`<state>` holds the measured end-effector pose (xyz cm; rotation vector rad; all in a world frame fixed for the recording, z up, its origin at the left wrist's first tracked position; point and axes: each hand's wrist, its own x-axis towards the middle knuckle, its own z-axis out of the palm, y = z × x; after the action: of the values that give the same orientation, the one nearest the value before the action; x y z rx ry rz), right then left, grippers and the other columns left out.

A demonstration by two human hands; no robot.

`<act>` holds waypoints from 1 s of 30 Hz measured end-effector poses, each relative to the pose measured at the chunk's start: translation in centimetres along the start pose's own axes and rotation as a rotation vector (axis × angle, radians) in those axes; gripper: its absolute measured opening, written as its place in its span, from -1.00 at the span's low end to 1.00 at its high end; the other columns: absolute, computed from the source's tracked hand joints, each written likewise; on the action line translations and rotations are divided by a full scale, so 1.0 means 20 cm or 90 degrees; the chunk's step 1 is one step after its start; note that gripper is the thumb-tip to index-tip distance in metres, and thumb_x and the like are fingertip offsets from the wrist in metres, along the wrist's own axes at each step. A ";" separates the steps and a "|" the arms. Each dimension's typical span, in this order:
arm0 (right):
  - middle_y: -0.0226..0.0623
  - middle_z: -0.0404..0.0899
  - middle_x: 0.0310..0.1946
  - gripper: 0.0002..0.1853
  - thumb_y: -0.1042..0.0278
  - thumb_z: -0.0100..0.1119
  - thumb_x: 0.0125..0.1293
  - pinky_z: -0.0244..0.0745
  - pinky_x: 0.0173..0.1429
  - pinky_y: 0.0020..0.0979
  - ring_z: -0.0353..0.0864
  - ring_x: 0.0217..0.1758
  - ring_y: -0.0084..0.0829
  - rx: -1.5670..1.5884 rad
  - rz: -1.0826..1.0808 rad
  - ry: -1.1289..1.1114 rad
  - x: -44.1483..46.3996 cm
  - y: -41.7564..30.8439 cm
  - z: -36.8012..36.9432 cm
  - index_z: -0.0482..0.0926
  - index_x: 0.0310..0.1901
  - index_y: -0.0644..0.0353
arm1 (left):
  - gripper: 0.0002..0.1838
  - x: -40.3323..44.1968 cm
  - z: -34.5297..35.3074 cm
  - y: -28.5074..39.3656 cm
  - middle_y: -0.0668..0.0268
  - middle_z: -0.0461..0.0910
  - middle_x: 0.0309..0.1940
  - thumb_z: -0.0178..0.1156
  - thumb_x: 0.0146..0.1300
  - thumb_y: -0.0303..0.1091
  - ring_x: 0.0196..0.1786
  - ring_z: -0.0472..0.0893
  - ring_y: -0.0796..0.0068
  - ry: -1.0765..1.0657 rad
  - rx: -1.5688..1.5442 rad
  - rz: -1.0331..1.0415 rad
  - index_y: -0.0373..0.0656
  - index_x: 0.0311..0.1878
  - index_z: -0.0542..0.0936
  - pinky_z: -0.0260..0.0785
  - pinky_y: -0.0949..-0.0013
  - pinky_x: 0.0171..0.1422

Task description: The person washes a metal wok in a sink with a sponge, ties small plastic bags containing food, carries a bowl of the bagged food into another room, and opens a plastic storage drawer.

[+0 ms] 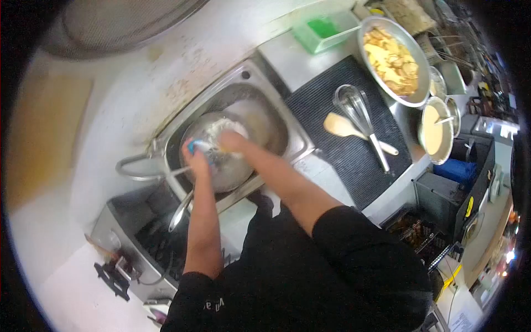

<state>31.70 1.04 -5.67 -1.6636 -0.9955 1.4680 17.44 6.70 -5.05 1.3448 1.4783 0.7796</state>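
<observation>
Both my hands are over a round metal pan (235, 174) inside the steel sink (298, 135). My left hand (194, 157) is closed around a small blue-and-white thing (194, 145), too blurred to name. My right hand (231, 141) is beside it over the pan, its fingers smeared by motion. Whitish foam or a pale scrubber (224, 125) shows at the right hand; I cannot tell which. A metal handle (180, 213) sticks out over the sink's near-left edge. The curved faucet (130, 169) reaches in from the left.
On a black ribbed mat (354, 171) right of the sink lie a whisk (359, 113) and a wooden spatula (343, 126). Beyond are a large bowl of yellow-brown pieces (395, 61), a batter bowl (434, 130) and a green container (326, 30). A dark-topped unit (149, 221) stands left.
</observation>
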 end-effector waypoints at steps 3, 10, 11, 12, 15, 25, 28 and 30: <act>-0.11 0.61 -0.26 -0.69 0.22 -0.07 0.31 0.48 -0.04 -0.17 0.63 -0.15 -0.31 -0.497 -0.185 0.295 0.08 0.42 0.15 0.47 0.00 0.17 | -0.69 0.22 0.00 -0.30 0.21 0.51 -0.10 -0.02 0.20 -0.54 -0.14 0.50 0.39 0.086 0.017 0.100 -0.15 0.03 0.45 0.37 0.37 -0.06; 0.02 0.50 -0.23 -0.54 0.11 -0.02 0.24 0.46 -0.61 -0.26 0.57 -0.59 -0.22 0.437 -0.057 0.189 -0.25 -0.44 -0.80 0.27 0.05 0.27 | -0.72 0.14 -0.03 -0.12 0.21 0.51 -0.18 -0.05 0.30 -0.36 -0.18 0.53 0.25 0.116 -0.207 -0.336 -0.12 0.06 0.42 0.42 0.21 -0.11; -0.01 0.51 -0.32 -0.52 0.07 -0.03 0.22 0.39 -0.71 -0.31 0.53 -0.66 -0.22 0.605 -0.145 0.199 -0.24 -0.47 -0.97 0.25 0.03 0.27 | -0.73 0.15 -0.04 -0.14 0.21 0.52 -0.20 -0.06 0.31 -0.32 -0.19 0.54 0.25 0.113 -0.216 -0.332 -0.12 0.04 0.43 0.43 0.20 -0.15; -0.11 0.50 -0.46 -0.55 0.06 -0.11 0.23 0.39 -0.70 -0.32 0.52 -0.65 -0.24 0.718 -0.251 0.297 -0.20 -0.48 -1.15 0.25 0.00 0.26 | -0.74 0.17 -0.05 -0.18 0.22 0.52 -0.21 -0.06 0.32 -0.28 -0.20 0.54 0.25 0.111 -0.222 -0.328 -0.12 0.02 0.43 0.44 0.19 -0.18; -0.19 0.42 -0.56 -0.65 0.11 -0.14 0.24 0.38 -0.67 -0.35 0.46 -0.69 -0.29 0.720 -0.505 0.665 -0.31 -0.57 -1.77 0.26 -0.13 0.24 | -0.76 0.17 -0.06 -0.14 0.24 0.53 -0.23 -0.04 0.31 -0.30 -0.23 0.55 0.26 0.103 -0.221 -0.337 -0.12 -0.02 0.44 0.46 0.23 -0.22; 0.09 0.19 0.29 -0.26 -0.16 -0.19 0.31 0.07 0.34 0.09 0.23 0.31 0.07 -0.329 0.091 1.130 -0.26 -0.10 -2.98 0.20 0.26 0.40 | -0.48 0.08 -0.06 0.07 0.28 0.43 -0.02 0.07 0.17 -0.46 -0.07 0.48 0.38 -0.085 -0.163 -0.290 0.16 0.21 0.33 0.46 0.21 -0.15; -0.01 0.47 -0.02 -0.58 0.11 -0.09 0.35 0.36 0.06 -0.14 0.48 -0.03 -0.11 -0.280 -0.121 1.058 -0.29 -0.34 -2.66 0.44 0.09 0.24 | -0.57 0.06 -0.06 0.09 0.29 0.45 -0.06 0.06 0.24 -0.37 -0.06 0.48 0.34 -0.090 -0.188 -0.276 0.07 0.19 0.33 0.45 0.17 -0.05; -0.01 0.56 -0.34 -0.68 0.19 0.00 0.33 0.41 -0.19 -0.29 0.51 -0.36 -0.24 -0.191 -0.310 0.977 -0.38 -0.58 -2.01 0.55 -0.14 0.31 | -0.60 0.06 -0.08 0.05 0.28 0.49 -0.15 0.12 0.26 -0.26 -0.15 0.53 0.32 -0.045 -0.211 -0.235 -0.07 0.15 0.34 0.48 0.18 -0.12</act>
<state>70.06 -0.89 12.73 -1.8764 -0.5695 -0.4264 16.38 8.22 -3.79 0.8136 1.4133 0.6917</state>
